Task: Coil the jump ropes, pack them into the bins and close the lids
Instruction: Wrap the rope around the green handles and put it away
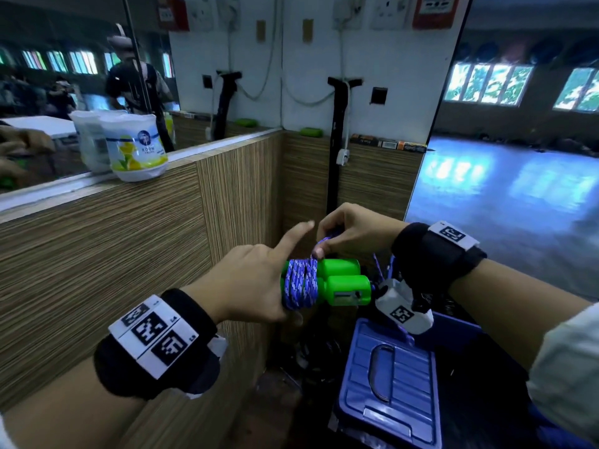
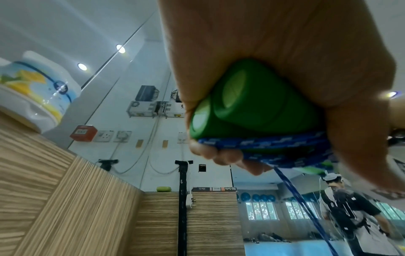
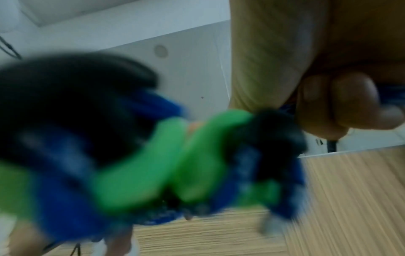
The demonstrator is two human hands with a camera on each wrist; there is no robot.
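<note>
Corner of a gym-type room: wood-grain panel wall [image 1: 107, 254] w/ a mirror above it, white wall behind w/ sockets and cables. Landmark = the blue bin lid [image 1: 389, 380], low in the head view, lying flat w/ its recessed handle up.

Just above the lid, both hands meet on one jump rope. Left hand [image 1: 249, 283] is wrapped round the two green handles [image 1: 343, 281], held side by side and pointing right; index finger sticks out straight, other fingers curled under the bundle. Left wrist view shows the handles' [image 2: 245, 104] butt ends in the palm, fingertips [image 2: 228, 158] pressing on the rope turns. Blue-and-white rope [image 1: 301, 283] is wound several times round the handles, next to the left hand's knuckles.

Right hand [image 1: 353, 231] sits above the handles, further from the lid, thumb and fingers pinching a loose bit of the same rope. A strand drops from the bundle toward the lid; in the left wrist view the rope [image 2: 293, 188] hangs down from the fist. Right wrist view is too blurred for detail, only green and blue shapes.

Up-left of the lid, well apart, an air freshener tub [image 1: 137, 147] w/ lemon print stands on the panel's ledge. A black post [image 1: 335, 150] stands against the back wall beyond the lid.
</note>
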